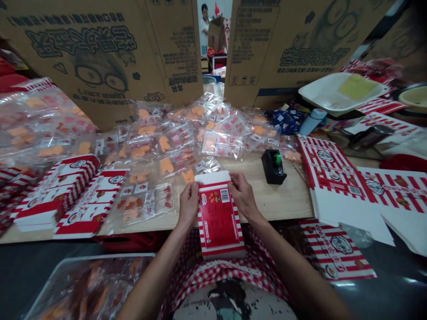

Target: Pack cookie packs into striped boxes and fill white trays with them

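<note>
A red-and-white striped carton (222,218) is held upright between my hands, over my lap at the table's front edge. Its white top flap (212,178) points away from me. My left hand (189,202) grips the carton's upper left edge, thumb on the front. On the upper right edge, my right hand (243,195) closes with its fingers partly hidden behind the carton. Just beyond lie clear plastic packets (167,166) with orange pieces inside. To the right of my right hand stands a black tape dispenser (273,166) with a green core.
Stacked striped cartons (63,186) lie at the left, and flat striped cartons (333,164) overhang the right edge. A bin of packets (90,289) stands below left. Behind are large cardboard boxes (133,58), a white basket (328,104) and a blue bottle (312,122). A person (204,29) stands far back.
</note>
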`<act>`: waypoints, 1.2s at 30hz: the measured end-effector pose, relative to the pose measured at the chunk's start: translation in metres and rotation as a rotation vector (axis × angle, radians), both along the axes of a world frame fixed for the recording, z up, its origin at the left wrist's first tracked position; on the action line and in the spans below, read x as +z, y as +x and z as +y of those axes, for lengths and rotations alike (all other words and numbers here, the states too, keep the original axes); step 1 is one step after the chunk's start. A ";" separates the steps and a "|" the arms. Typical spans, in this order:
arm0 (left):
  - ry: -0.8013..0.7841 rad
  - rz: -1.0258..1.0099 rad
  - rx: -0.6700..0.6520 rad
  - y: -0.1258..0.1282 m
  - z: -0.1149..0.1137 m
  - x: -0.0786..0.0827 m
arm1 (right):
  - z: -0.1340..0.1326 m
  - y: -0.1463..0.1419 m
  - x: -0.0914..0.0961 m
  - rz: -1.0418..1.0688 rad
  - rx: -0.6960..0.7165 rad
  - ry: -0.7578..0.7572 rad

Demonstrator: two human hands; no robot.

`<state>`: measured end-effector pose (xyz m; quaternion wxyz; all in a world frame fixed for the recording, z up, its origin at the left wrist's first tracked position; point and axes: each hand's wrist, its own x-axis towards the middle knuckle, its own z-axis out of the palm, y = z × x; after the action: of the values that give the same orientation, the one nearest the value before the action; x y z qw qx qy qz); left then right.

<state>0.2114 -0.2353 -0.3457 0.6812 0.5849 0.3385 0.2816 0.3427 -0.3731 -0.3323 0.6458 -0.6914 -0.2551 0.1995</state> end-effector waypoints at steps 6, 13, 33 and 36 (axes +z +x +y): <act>-0.186 -0.080 -0.069 -0.004 0.005 0.019 | -0.009 0.020 -0.002 0.045 0.178 -0.051; -0.141 -0.064 -0.223 -0.005 0.021 0.022 | -0.008 0.040 0.009 0.287 0.314 0.022; -0.374 -0.065 -0.289 0.011 0.004 0.048 | 0.000 0.042 0.046 0.138 0.500 -0.157; -0.433 -0.063 -0.272 0.007 0.005 0.042 | -0.006 0.043 0.043 0.151 0.560 -0.126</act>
<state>0.2188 -0.2302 -0.3037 0.8325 0.4564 0.2877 0.1262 0.3860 -0.3793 -0.2892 0.5383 -0.6161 -0.3744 0.4364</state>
